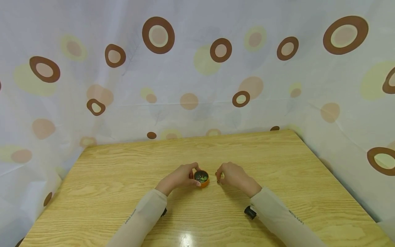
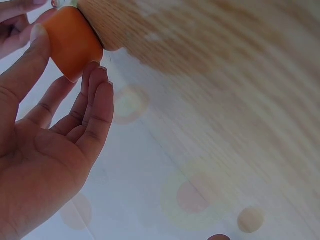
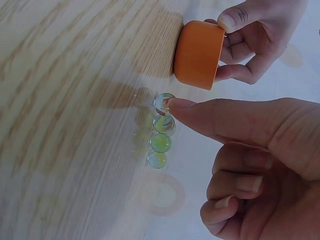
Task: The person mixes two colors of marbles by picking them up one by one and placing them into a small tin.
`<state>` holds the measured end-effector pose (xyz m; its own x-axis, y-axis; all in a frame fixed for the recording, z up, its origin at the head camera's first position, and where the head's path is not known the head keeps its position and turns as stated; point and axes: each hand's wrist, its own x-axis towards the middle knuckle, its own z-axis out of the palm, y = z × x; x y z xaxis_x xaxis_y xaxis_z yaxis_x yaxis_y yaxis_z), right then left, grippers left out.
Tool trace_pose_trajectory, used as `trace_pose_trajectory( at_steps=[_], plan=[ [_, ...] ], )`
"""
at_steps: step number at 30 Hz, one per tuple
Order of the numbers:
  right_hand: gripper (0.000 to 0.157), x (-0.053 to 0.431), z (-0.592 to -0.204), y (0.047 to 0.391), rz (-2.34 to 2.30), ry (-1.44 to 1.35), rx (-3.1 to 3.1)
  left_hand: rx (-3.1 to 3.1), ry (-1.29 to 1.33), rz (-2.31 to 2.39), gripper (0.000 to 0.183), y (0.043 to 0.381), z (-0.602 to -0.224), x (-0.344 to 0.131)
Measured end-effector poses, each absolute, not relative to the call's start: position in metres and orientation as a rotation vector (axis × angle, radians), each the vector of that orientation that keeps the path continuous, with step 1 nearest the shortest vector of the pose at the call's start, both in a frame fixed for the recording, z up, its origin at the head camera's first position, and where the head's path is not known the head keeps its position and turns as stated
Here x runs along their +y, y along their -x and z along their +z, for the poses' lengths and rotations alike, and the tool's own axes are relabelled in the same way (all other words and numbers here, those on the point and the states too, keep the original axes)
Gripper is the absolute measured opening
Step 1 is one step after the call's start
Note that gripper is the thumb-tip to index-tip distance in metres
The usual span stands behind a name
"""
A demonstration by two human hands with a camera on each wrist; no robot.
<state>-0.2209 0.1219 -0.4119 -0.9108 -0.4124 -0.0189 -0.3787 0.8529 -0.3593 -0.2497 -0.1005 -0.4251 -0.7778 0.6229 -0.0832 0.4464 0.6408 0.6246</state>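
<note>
"Room, on my head feed?"

"Sheet (image 1: 185,82), white, brown-ringed, around the worktop (image 1: 123,164) from nine through twelve to three o'clock. Worktop: pale wood grain, glare spot (image 1: 186,239) at six."

"Items?"

"Orange cup (image 1: 204,185), upright, mid-worktop. Glass marbles (image 3: 161,143), four in a row, at its three o'clock."

"Hands?"

"Left hand (image 1: 182,175): curled round the cup from nine. Right hand (image 1: 234,177): fingers curled, thumb at the end marble; pinched or not, I can't tell."

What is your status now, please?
Left grip holding orange cup. Right grip at marble nearest cup, pinch unclear. Nothing visible between cup and marble.
</note>
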Motion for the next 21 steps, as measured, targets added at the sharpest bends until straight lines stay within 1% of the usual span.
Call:
trace_pose_trajectory(
  at_steps=[21],
  plan=[
    [0.009,0.1183,-0.4142,0.2212,-0.506,0.613,2.939,2.578,-0.87,0.862,0.04,0.249,-0.4229,-0.1006]
  ],
)
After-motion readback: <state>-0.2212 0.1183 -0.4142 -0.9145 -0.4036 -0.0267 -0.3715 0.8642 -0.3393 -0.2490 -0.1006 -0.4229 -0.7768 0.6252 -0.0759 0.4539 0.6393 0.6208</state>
